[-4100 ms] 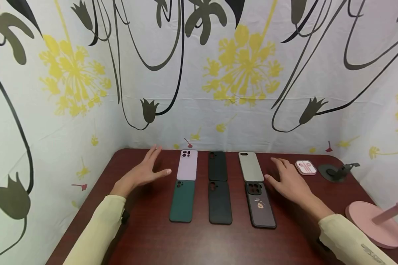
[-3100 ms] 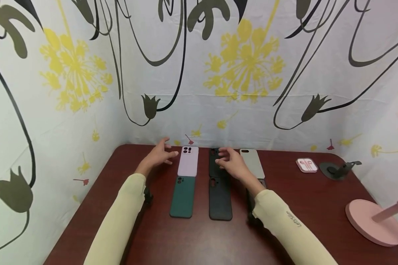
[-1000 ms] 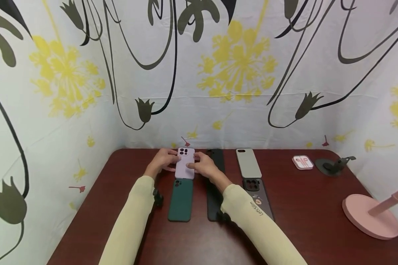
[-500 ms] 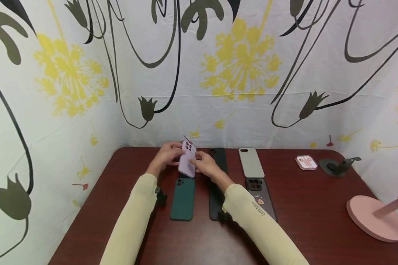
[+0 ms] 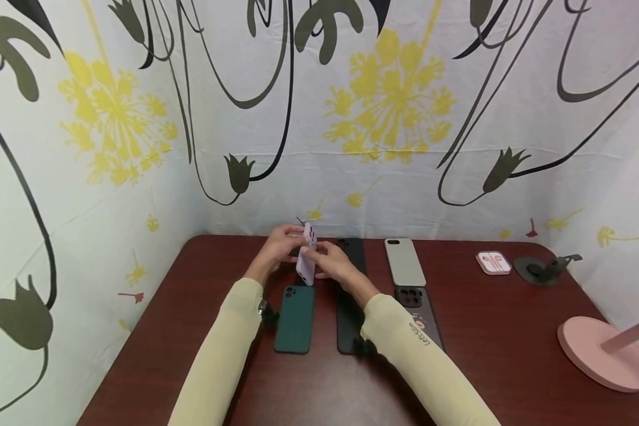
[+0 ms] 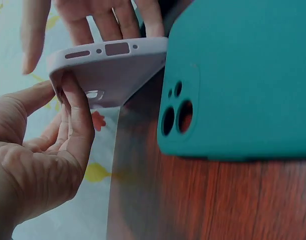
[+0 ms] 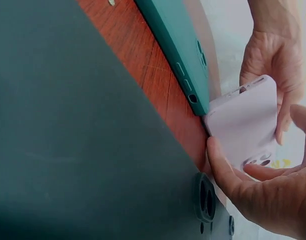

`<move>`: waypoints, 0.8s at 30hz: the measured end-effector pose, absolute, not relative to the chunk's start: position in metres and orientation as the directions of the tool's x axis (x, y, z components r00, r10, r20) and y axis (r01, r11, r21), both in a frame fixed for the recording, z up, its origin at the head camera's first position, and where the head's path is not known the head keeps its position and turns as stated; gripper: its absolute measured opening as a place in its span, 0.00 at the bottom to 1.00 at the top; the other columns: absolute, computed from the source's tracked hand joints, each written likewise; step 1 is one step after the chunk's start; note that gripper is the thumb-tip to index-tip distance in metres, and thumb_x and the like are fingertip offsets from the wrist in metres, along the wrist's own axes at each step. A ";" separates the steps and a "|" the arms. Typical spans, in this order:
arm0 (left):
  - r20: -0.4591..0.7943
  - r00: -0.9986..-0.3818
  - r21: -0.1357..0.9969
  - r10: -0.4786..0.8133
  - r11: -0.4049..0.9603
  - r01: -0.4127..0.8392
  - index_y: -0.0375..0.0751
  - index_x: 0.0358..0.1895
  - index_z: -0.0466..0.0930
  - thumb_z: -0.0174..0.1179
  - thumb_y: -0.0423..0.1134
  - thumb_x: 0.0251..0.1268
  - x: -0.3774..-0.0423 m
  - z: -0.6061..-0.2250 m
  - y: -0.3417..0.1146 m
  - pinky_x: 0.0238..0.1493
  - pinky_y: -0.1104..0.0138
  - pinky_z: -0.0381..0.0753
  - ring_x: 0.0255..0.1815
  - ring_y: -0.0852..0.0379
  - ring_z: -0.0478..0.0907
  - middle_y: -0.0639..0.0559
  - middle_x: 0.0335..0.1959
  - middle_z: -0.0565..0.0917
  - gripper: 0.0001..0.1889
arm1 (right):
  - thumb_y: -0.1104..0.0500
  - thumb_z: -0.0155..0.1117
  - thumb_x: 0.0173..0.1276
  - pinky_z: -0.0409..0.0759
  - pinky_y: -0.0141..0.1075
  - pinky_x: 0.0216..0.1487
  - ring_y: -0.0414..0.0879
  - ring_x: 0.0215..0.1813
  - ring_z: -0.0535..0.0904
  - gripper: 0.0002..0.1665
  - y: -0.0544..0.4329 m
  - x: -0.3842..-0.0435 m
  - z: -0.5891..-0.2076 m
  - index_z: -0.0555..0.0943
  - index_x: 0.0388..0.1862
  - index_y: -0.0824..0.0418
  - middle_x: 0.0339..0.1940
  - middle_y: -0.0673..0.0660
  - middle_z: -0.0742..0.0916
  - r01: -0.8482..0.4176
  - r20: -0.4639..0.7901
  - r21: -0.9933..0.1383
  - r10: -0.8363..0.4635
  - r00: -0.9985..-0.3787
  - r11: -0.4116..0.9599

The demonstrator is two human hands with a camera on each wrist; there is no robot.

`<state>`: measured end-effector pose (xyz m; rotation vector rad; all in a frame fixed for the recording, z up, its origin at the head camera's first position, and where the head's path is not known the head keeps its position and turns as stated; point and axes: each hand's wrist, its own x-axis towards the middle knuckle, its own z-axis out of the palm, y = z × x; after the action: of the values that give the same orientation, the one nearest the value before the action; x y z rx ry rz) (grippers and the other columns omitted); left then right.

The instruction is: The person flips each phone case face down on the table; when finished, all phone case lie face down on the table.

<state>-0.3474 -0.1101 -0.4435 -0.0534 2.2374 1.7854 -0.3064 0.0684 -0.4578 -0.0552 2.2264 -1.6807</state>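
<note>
A lilac phone case (image 5: 305,270) is tipped up sideways over the back of the table, held between both hands. My left hand (image 5: 278,248) grips its left edge; in the left wrist view, fingers curl onto the hollow inner side of the case (image 6: 113,75). My right hand (image 5: 336,263) pinches the opposite edge, thumb across the back, near the camera holes in the right wrist view of the case (image 7: 248,120). Just in front lies a green phone case (image 5: 294,319). Black phone cases (image 5: 347,319) lie beneath my right wrist and are partly hidden.
Right of the hands lie a pale grey-green case (image 5: 405,263) and a dark case with a printed design (image 5: 426,319), partly covered by the sleeve. Farther right are a boxed pair of earphones (image 5: 493,262), a dark stand (image 5: 544,270) and a pink round base (image 5: 604,355). A patterned curtain backs the table.
Both hands came in to the lilac case, which lay flat in the back row. They lifted it off the table and turned it up onto its side.
</note>
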 end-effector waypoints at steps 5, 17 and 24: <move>-0.237 -0.959 0.957 0.158 0.210 -0.202 0.43 0.71 0.76 0.65 0.41 0.76 -0.349 -0.445 -0.104 0.41 0.60 0.90 0.53 0.51 0.85 0.39 0.66 0.83 0.24 | 0.37 0.66 0.76 0.90 0.48 0.57 0.56 0.65 0.85 0.47 0.070 -0.307 -0.456 0.64 0.83 0.58 0.74 0.64 0.79 0.169 -0.247 -0.938 -0.245 -0.937 0.302; -0.269 -0.939 0.955 0.213 0.186 -0.231 0.43 0.77 0.69 0.52 0.52 0.86 -0.341 -0.456 -0.111 0.49 0.51 0.92 0.63 0.41 0.84 0.38 0.69 0.78 0.27 | 0.49 0.64 0.78 0.92 0.52 0.47 0.62 0.72 0.80 0.47 0.072 -0.303 -0.453 0.54 0.89 0.45 0.79 0.65 0.74 0.195 -0.248 -0.958 -0.268 -0.931 0.210; -0.341 -0.911 0.934 0.232 0.191 -0.301 0.39 0.79 0.67 0.57 0.46 0.83 -0.339 -0.462 -0.118 0.46 0.51 0.93 0.70 0.41 0.80 0.37 0.72 0.78 0.29 | 0.56 0.63 0.78 0.92 0.55 0.41 0.61 0.65 0.85 0.41 0.070 -0.303 -0.450 0.61 0.86 0.47 0.68 0.67 0.84 0.202 -0.232 -0.966 -0.195 -0.953 0.163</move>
<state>-0.3389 -0.1181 -0.4619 -0.0654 2.0657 1.7669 -0.3026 0.0704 -0.4499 0.0065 2.1411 -1.8552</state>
